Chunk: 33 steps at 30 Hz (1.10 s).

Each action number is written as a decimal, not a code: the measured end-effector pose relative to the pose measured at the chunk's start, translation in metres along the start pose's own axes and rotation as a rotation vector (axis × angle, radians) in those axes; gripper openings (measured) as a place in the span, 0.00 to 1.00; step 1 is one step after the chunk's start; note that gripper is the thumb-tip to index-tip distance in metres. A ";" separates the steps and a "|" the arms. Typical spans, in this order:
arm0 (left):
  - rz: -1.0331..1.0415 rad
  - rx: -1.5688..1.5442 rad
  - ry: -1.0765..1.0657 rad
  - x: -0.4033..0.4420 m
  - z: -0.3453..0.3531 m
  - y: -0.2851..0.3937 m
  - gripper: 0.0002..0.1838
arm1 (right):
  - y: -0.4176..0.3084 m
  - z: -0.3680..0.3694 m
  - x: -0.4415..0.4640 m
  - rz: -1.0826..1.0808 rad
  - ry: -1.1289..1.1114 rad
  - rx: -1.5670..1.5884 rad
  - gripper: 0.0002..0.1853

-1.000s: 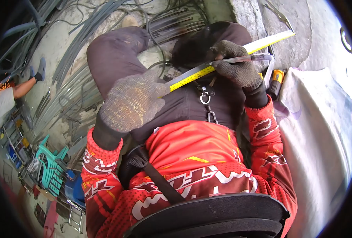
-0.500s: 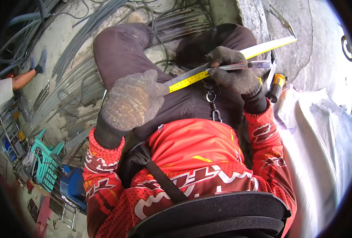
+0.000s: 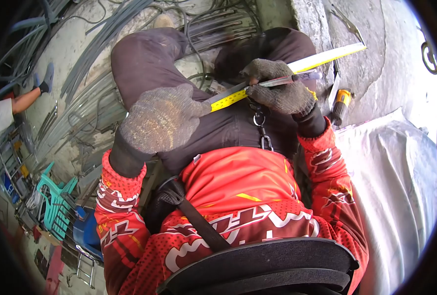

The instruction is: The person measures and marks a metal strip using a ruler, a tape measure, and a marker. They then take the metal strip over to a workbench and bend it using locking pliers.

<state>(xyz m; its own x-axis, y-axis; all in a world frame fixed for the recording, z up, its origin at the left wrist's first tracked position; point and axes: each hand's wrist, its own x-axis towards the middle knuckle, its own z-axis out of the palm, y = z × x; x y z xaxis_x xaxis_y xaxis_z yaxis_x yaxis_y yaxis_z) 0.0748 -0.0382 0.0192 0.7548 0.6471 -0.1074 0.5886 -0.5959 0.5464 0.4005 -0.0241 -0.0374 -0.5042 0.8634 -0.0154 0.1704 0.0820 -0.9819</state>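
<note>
A yellow tape measure blade [image 3: 228, 99] runs across my lap, beside a grey flat metal bar [image 3: 227, 92]. My left hand [image 3: 162, 119], in a grey knitted glove, is closed over their left end; whatever lies under the palm is hidden. My right hand [image 3: 280, 88], gloved alike, pinches a slim pen-like marker [image 3: 283, 80] with a clear end. Its fingertips rest at the blade and bar. Past this hand, the blade's pale stretch [image 3: 327, 57] slants to the upper right. Below the right fingers hangs a metal ring and chain [image 3: 261, 129].
A yellow-and-black power tool [image 3: 342, 105] lies on the concrete at right, near a pale sheet [image 3: 386, 182]. Cables and metal strips [image 3: 88, 64] cover the floor at left. Another person's leg [image 3: 29, 100] and a green plastic chair [image 3: 55, 204] are farther left.
Both hands have shifted slightly left in view, with the blade, bar and marker still in them. Much of the background has shifted left a little too.
</note>
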 end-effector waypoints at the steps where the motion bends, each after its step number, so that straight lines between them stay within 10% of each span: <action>1: 0.001 -0.010 -0.009 0.004 0.000 0.000 0.20 | 0.000 0.000 0.000 0.006 -0.015 -0.015 0.13; 11: -0.159 -0.050 -0.306 0.035 -0.026 0.017 0.19 | -0.004 0.001 -0.002 0.198 -0.028 0.189 0.12; 33: -0.072 -0.125 -0.198 0.031 -0.015 0.006 0.18 | -0.005 0.000 0.001 0.066 -0.015 -0.045 0.13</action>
<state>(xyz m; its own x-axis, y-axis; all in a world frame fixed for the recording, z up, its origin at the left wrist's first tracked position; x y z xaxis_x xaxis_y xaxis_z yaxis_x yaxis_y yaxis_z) 0.0978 -0.0145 0.0319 0.7619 0.5721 -0.3039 0.6115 -0.4804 0.6288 0.3989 -0.0235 -0.0325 -0.5030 0.8603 -0.0828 0.2417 0.0480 -0.9692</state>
